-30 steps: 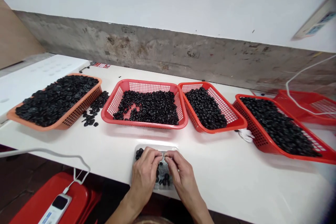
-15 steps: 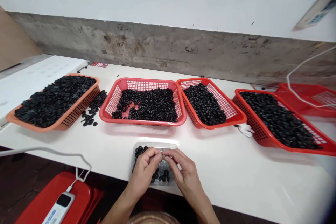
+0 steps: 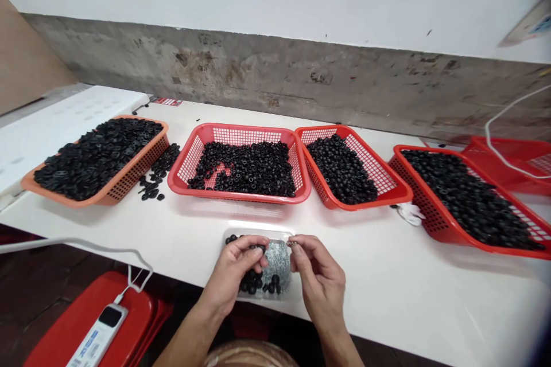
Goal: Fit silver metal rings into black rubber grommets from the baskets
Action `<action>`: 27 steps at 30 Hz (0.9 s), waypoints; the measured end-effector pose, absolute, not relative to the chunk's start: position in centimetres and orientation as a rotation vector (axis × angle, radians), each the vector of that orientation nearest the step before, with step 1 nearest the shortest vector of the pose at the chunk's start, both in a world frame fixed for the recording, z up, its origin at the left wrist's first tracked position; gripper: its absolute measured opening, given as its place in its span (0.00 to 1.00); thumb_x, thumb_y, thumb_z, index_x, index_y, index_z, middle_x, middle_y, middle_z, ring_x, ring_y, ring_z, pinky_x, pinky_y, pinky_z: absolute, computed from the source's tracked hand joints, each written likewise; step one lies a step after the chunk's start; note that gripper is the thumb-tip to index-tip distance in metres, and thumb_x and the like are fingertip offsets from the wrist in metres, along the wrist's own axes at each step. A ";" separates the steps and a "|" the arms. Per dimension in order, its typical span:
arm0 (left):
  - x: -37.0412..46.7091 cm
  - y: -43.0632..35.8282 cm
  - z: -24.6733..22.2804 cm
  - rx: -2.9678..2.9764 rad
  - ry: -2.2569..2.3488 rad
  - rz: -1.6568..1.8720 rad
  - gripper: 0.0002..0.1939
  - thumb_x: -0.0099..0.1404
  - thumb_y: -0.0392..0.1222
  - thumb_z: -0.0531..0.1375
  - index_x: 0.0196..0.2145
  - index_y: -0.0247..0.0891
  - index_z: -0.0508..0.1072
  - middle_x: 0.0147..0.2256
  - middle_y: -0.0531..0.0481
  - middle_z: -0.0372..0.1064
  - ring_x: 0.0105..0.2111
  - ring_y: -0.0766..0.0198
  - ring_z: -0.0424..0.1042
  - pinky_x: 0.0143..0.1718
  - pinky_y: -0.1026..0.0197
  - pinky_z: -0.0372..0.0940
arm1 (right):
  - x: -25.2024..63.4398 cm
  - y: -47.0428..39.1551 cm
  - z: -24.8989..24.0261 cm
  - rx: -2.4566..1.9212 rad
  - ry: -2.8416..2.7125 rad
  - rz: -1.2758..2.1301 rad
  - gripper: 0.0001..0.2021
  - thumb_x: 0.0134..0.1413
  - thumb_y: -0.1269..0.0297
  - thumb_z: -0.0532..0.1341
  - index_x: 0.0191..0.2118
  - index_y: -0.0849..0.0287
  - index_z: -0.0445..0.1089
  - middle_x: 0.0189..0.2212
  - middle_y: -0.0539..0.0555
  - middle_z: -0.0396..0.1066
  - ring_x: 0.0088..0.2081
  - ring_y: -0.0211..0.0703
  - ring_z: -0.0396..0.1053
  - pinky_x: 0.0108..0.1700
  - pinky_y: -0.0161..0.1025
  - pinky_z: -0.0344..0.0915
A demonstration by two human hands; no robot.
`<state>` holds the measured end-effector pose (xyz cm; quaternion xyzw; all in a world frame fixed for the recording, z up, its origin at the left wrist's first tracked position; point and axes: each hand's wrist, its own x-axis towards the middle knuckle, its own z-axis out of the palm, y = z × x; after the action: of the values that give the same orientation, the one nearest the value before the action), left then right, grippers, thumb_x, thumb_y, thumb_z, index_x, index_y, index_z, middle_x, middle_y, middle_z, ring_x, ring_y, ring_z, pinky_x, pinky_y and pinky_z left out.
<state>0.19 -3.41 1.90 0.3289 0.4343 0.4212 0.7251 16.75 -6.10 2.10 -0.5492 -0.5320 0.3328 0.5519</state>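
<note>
My left hand (image 3: 239,266) is closed, thumb and fingers pinching a small black part (image 3: 262,248). Across from it, my right hand (image 3: 322,278) pinches a tiny shiny metal piece (image 3: 291,243), too small to identify. Both hands are over a clear plastic tray (image 3: 282,235) near the table's front edge. Inside the tray lie many small silvery metal pieces (image 3: 278,261) and several round black parts (image 3: 252,283). My left hand hides some of the tray's contents.
Beyond the tray stand a pink-red basket (image 3: 239,199), two red baskets (image 3: 318,188) (image 3: 424,215) and an orange basket (image 3: 118,189), all holding black parts. Loose black parts (image 3: 151,186) lie between baskets. A power bank (image 3: 101,335) rests on a red stool (image 3: 142,304).
My hands were together at the fingertips and are now apart, the right one moved to the right. The metal pieces in the tray show more. The camera view has shifted slightly.
</note>
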 end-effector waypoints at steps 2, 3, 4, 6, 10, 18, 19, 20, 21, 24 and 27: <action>0.2 -3.3 1.8 0.603 0.942 0.937 0.13 0.55 0.43 0.71 0.38 0.35 0.80 0.34 0.49 0.74 0.30 0.69 0.69 0.35 0.67 0.64 | 16.7 -6.1 2.1 -1.291 -1.293 0.800 0.08 0.64 0.62 0.59 0.43 0.56 0.74 0.36 0.53 0.71 0.31 0.38 0.68 0.33 0.35 0.67; 0.2 -3.3 1.7 0.537 0.922 0.937 0.13 0.53 0.42 0.72 0.37 0.35 0.80 0.36 0.49 0.75 0.31 0.69 0.70 0.36 0.68 0.65 | 16.6 -6.0 2.1 -1.287 -1.322 0.809 0.08 0.64 0.63 0.59 0.42 0.56 0.75 0.36 0.54 0.72 0.33 0.40 0.70 0.34 0.35 0.68; 0.3 -3.3 1.7 0.480 0.899 0.936 0.13 0.53 0.41 0.73 0.36 0.36 0.80 0.38 0.49 0.74 0.33 0.69 0.71 0.39 0.68 0.66 | 16.5 -6.0 2.2 -1.279 -1.350 0.812 0.08 0.64 0.63 0.59 0.42 0.56 0.75 0.36 0.55 0.72 0.34 0.41 0.71 0.36 0.36 0.68; 0.3 -3.2 1.7 0.408 0.858 0.936 0.13 0.52 0.40 0.73 0.36 0.36 0.79 0.39 0.50 0.74 0.36 0.68 0.74 0.42 0.67 0.68 | 16.2 -5.9 2.2 -1.253 -1.393 0.794 0.08 0.63 0.65 0.59 0.43 0.56 0.76 0.37 0.56 0.73 0.37 0.43 0.72 0.38 0.37 0.69; 0.3 -3.2 1.8 0.369 0.836 0.960 0.13 0.52 0.38 0.73 0.35 0.36 0.77 0.37 0.51 0.74 0.37 0.67 0.76 0.42 0.67 0.70 | 15.8 -5.9 2.3 -1.220 -1.447 0.753 0.09 0.64 0.67 0.59 0.44 0.55 0.76 0.38 0.56 0.74 0.39 0.44 0.72 0.40 0.38 0.70; 1.0 -3.8 2.0 0.464 0.829 0.979 0.14 0.54 0.39 0.73 0.35 0.36 0.74 0.32 0.53 0.72 0.30 0.71 0.72 0.36 0.69 0.67 | 15.1 -6.3 1.0 -1.194 -1.633 0.334 0.20 0.62 0.77 0.57 0.56 0.53 0.71 0.41 0.57 0.75 0.42 0.44 0.74 0.42 0.39 0.72; 1.0 -3.9 2.0 0.482 0.828 0.988 0.14 0.54 0.39 0.73 0.35 0.36 0.74 0.32 0.53 0.73 0.31 0.71 0.72 0.36 0.69 0.67 | 15.0 -6.7 0.6 -1.192 -1.689 0.229 0.22 0.62 0.78 0.57 0.59 0.53 0.69 0.42 0.58 0.76 0.43 0.45 0.74 0.42 0.40 0.72; 0.9 -4.0 1.9 0.490 0.829 0.997 0.14 0.54 0.39 0.73 0.36 0.36 0.74 0.33 0.52 0.73 0.32 0.70 0.72 0.36 0.69 0.67 | 14.7 -7.0 0.3 -1.194 -1.744 0.134 0.25 0.61 0.79 0.58 0.61 0.54 0.66 0.43 0.58 0.76 0.43 0.46 0.74 0.42 0.40 0.72; 0.9 -4.1 1.9 0.493 0.835 1.004 0.14 0.54 0.38 0.73 0.37 0.37 0.74 0.34 0.52 0.73 0.33 0.70 0.71 0.37 0.69 0.67 | 14.5 -7.4 0.0 -1.201 -1.790 0.061 0.27 0.61 0.79 0.58 0.64 0.55 0.62 0.43 0.59 0.76 0.43 0.47 0.75 0.41 0.40 0.73; 0.5 -4.2 1.6 0.527 0.875 1.009 0.15 0.55 0.40 0.72 0.39 0.36 0.76 0.36 0.49 0.74 0.37 0.67 0.72 0.39 0.68 0.66 | 13.8 -8.1 -0.3 -1.250 -1.877 0.013 0.29 0.62 0.77 0.57 0.68 0.59 0.56 0.45 0.62 0.76 0.44 0.49 0.75 0.39 0.40 0.73; 0.0 -4.1 1.5 0.583 0.918 1.037 0.16 0.54 0.41 0.72 0.41 0.36 0.78 0.37 0.49 0.74 0.37 0.67 0.71 0.39 0.68 0.66 | 13.9 -8.0 0.5 -1.249 -1.885 0.265 0.26 0.65 0.75 0.55 0.66 0.58 0.58 0.46 0.61 0.75 0.44 0.47 0.74 0.41 0.38 0.73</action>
<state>0.01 -4.09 1.53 0.2649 0.4170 0.4710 0.7308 13.90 -7.97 0.50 -0.4981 -0.7518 0.1057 0.4191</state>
